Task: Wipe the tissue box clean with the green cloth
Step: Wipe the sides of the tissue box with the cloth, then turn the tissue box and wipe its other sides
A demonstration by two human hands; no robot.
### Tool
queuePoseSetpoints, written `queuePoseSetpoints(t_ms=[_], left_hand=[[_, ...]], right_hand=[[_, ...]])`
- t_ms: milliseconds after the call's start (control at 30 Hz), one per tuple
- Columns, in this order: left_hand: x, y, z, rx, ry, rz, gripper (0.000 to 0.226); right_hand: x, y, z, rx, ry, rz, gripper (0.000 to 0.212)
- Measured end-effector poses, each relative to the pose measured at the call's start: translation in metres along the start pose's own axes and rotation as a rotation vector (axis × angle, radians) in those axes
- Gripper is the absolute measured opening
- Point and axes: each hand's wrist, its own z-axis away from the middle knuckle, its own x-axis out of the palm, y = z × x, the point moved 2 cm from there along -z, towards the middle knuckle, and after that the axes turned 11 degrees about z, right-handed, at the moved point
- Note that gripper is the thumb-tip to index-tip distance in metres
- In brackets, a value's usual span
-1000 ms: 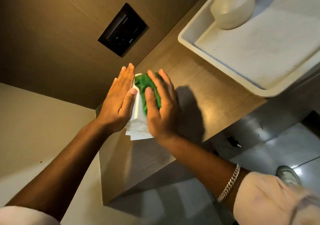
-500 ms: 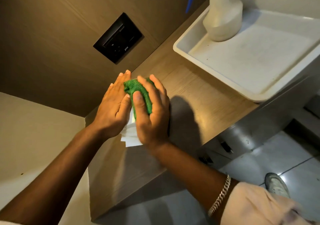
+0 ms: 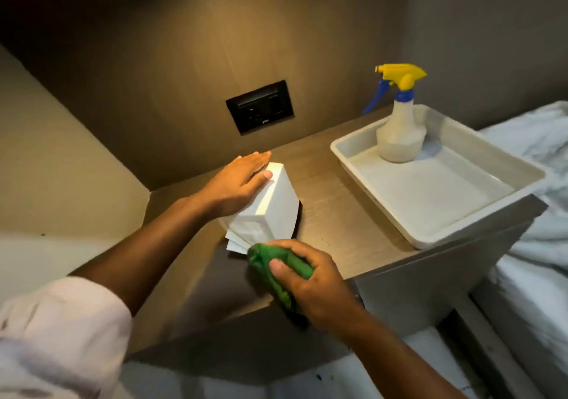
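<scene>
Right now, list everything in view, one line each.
white rectangular tissue box: one, white, on the wooden shelf, tissue sticking out toward the camera
green cloth: one, green, at the shelf's front edge
white plastic tray: one, white, right end of shelf
spray bottle: one, yellow and blue head, standing in tray
black wall socket panel: one, black, on wall
bedding: white, far right
left hand: flat on box
right hand: grip on cloth

Wood-panelled alcove, warm overhead lighting.
Black socket panel [image 3: 260,107] set in rear wall [image 3: 184,45]; wooden shelf [image 3: 332,223] below.
</scene>
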Motion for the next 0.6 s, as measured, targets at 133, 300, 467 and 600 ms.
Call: queuePoseSetpoints(t_ms=[133,300,467,600], left_hand=[[-0.021,-0.005,-0.004,-0.097,0.099,0.185,0.043],[-0.033,-0.008,0.011,-0.156,0.200,0.215,0.052],[-0.037,-0.010,0.035,-0.365,0.353,0.205,0.052],[-0.029,-0.004,0.057,-0.492,0.435,0.376,0.040]], right_hand=[[0.015,-0.023,-0.014,-0.067,-0.007,0.065,0.024],[0.009,-0.031,-0.024,-0.031,0.166,0.036,0.023],[-0.033,-0.042,-0.040,0.078,0.168,0.007,0.015],[-0.068,-0.050,-0.076,0.120,0.114,0.043,0.019]])
